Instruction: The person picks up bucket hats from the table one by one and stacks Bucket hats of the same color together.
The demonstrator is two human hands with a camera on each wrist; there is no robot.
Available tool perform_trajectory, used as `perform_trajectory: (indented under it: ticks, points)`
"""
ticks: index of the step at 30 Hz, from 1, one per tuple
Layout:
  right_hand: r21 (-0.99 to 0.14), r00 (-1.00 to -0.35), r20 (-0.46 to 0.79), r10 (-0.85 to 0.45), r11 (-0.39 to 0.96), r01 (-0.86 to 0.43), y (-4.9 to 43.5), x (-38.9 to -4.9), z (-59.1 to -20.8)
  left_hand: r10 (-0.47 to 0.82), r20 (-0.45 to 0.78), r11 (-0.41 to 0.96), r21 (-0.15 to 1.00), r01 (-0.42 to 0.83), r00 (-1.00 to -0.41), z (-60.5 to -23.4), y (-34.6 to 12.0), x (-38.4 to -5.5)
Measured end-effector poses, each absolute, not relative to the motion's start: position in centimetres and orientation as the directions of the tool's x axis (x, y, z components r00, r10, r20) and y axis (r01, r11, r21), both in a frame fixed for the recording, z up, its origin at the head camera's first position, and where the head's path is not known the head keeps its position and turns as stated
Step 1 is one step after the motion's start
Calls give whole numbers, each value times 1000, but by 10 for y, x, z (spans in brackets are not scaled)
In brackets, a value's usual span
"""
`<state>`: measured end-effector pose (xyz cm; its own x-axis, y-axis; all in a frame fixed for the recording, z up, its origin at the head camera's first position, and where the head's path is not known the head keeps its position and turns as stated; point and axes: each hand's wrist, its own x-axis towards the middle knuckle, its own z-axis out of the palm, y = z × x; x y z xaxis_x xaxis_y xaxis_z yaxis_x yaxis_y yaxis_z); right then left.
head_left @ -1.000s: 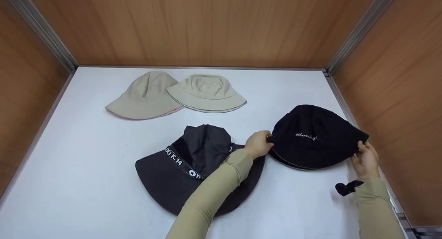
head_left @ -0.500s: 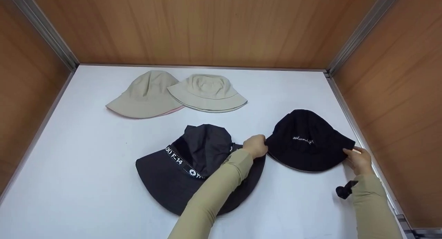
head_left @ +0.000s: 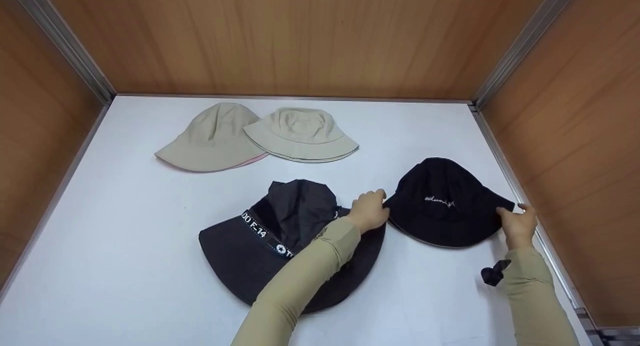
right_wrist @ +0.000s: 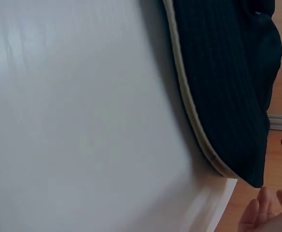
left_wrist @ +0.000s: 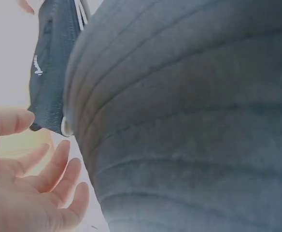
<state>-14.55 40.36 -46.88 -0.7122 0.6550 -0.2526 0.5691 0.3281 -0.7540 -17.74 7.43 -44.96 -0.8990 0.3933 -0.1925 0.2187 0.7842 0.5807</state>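
Note:
A black bucket hat point(head_left: 445, 206) with small white script lies on the right of the white table. At its left brim edge is my left hand point(head_left: 369, 211); in the left wrist view, the thumb touches or nearly touches the brim corner while the fingers are spread beneath. My right hand point(head_left: 520, 228) is by the right brim tip. In the right wrist view its fingertips point(right_wrist: 264, 200) are just off the brim, thumb apart. A wide-brimmed black hat point(head_left: 240, 261) with a lettered band lies under my left forearm, which hides part of it.
Two beige bucket hats lie at the back: the left one point(head_left: 210, 146) with a pink edge, the right one point(head_left: 300, 136) overlapping its brim. Wooden panels point(head_left: 300, 41) wall the white table point(head_left: 125, 266) at back and sides.
The bucket hat came down and slightly left, and its brim now lies flatter. Both hands gripped its brim earlier; now their fingers have loosened and spread from it.

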Motion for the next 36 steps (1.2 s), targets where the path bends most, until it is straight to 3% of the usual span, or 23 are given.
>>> perform_trajectory:
  ticks: [8, 17, 28, 36]
  points:
    - [-833, -839, -176, 514, 376, 405, 364, -149, -460, 519, -153, 671, 682, 290, -841, -439, 54, -171]
    - [-895, -950, -201, 240, 349, 278, 315, -149, -460, 531, -135, 622, 733, 276, -836, -438, 27, -160]
    - [-835, -979, -189, -74, 538, 120, 258, -140, -484, 497, -43, 509, 823, 252, -867, -423, -13, -161]
    - [-804, -971, -194, -142, 589, 74, 248, -139, -493, 274, -12, 471, 873, 123, -962, -410, -61, -196]
